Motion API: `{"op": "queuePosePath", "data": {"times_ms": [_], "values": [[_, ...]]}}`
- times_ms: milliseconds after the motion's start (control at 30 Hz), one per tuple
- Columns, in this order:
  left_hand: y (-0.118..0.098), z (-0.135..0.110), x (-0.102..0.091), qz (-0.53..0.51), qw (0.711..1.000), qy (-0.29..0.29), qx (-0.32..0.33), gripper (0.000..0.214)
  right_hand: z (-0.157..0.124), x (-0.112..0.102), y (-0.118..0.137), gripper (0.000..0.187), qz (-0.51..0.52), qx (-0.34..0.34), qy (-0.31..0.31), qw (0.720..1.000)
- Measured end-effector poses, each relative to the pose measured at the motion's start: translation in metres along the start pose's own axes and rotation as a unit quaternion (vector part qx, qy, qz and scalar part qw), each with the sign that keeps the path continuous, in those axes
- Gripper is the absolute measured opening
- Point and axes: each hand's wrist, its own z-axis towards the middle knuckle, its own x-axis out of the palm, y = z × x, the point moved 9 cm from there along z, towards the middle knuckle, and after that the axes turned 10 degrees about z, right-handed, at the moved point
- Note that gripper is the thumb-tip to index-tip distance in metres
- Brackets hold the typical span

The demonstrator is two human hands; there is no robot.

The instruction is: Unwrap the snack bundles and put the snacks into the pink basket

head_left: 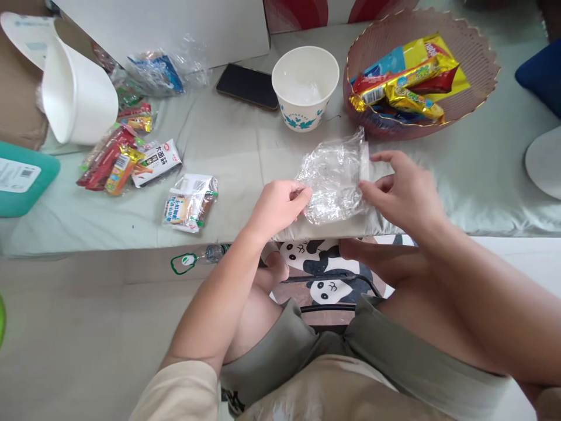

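A crumpled clear plastic bag (333,174) lies near the front edge of a pale green cloth-covered surface (236,158). My left hand (278,206) is closed in a pinch on the bag's left edge. On the other side, my right hand (403,190) pinches the bag's right edge with thumb and forefinger, the other fingers curled. A white paper cup (305,86) with blue leaf prints stands just behind the bag. To its right, a pink wire basket (477,76) holds several colourful snack packets (409,79).
A black phone (248,85) lies left of the cup. Loose snack packets (153,164) and another clear bag (160,73) are scattered at the left, beside a tipped white bucket (76,93) and a teal box (21,178). A plastic bottle (197,257) lies on the floor.
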Motion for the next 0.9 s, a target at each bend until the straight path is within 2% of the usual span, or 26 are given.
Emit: {"op": "queuePosePath", "data": {"times_ms": [67,133,167,233,300,400,467,500,567,633,700,800,900], "values": [[0.002,0.001,-0.002,0.037,0.999,-0.020,-0.015,0.025,-0.001,0.002,-0.001,0.054,-0.033,-0.040,-0.007,0.999],[0.004,0.001,-0.007,0.089,0.994,-0.054,-0.029,0.012,-0.005,-0.004,0.006,0.061,-0.080,-0.080,-0.046,0.993],[0.004,0.000,-0.011,0.115,0.990,-0.077,-0.032,0.011,-0.009,-0.008,0.013,0.060,-0.103,-0.101,-0.073,0.987],[0.005,-0.001,-0.017,0.150,0.981,-0.118,-0.031,0.025,-0.018,-0.011,0.034,0.050,-0.137,-0.156,-0.102,0.973],[0.006,-0.001,-0.021,0.163,0.977,-0.135,-0.025,0.034,-0.030,0.001,0.058,0.039,-0.143,-0.239,-0.059,0.959],[0.009,-0.002,-0.025,0.181,0.973,-0.137,-0.037,0.037,-0.048,0.035,0.077,0.039,-0.138,-0.331,0.076,0.930],[0.005,-0.006,-0.034,0.196,0.965,-0.169,-0.041,0.035,-0.051,0.050,0.071,0.044,-0.149,-0.325,0.126,0.925],[-0.001,-0.010,-0.038,0.201,0.961,-0.187,-0.022,0.032,-0.050,0.055,0.065,0.046,-0.154,-0.311,0.136,0.928],[-0.024,-0.017,-0.035,0.211,0.955,-0.194,0.080,0.027,-0.046,0.059,0.054,0.048,-0.147,-0.289,0.147,0.934],[-0.047,-0.025,-0.017,0.231,0.939,-0.146,0.207,0.031,-0.043,0.059,0.050,0.050,-0.116,-0.287,0.156,0.938],[-0.054,-0.029,0.002,0.259,0.922,-0.088,0.273,0.030,-0.040,0.056,0.050,0.052,-0.087,-0.292,0.157,0.939],[-0.042,-0.019,0.010,0.274,0.928,-0.053,0.248,0.017,-0.035,0.051,0.049,0.055,-0.082,-0.292,0.146,0.942],[-0.031,-0.012,-0.003,0.205,0.953,-0.065,0.212,0.014,-0.031,0.047,0.045,0.050,-0.095,-0.292,0.138,0.942]]}}
